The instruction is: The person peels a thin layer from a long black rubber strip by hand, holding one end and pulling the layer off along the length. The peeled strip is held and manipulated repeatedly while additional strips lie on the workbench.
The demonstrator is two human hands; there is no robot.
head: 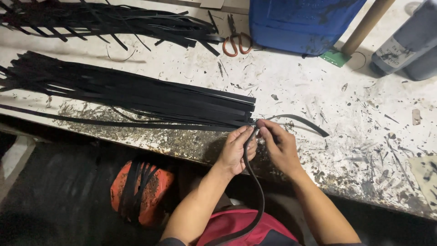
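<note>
Left hand (236, 148) and right hand (278, 145) meet at the near edge of the workbench (318, 91), fingers closed in a pinch on one black strap (255, 182). Thumbs and fingertips nearly touch each other over it.

Strap's long axis: from the pinch it drops toward 6 o'clock, between the two wrists, curving down across the red cloth (236, 228) on the lap. Its other end loops out from the right hand toward 3 o'clock and lies flat on the bench, tip pointing 4 o'clock.

At 9 to 10 o'clock of the hands: stacked bundle of black strips (136, 93), long axis running 9 to 3, cut ends just beside the fingertips. Second looser pile (114, 20) at 11 o'clock, well apart. Orange-handled scissors (236, 43) at 12 o'clock. Blue container (300, 20) at 1 o'clock, cardboard tube (366, 25) and grey bottles (409, 41) at 2 o'clock. Orange object (143, 193) draped with strips below the bench, 8 o'clock.
</note>
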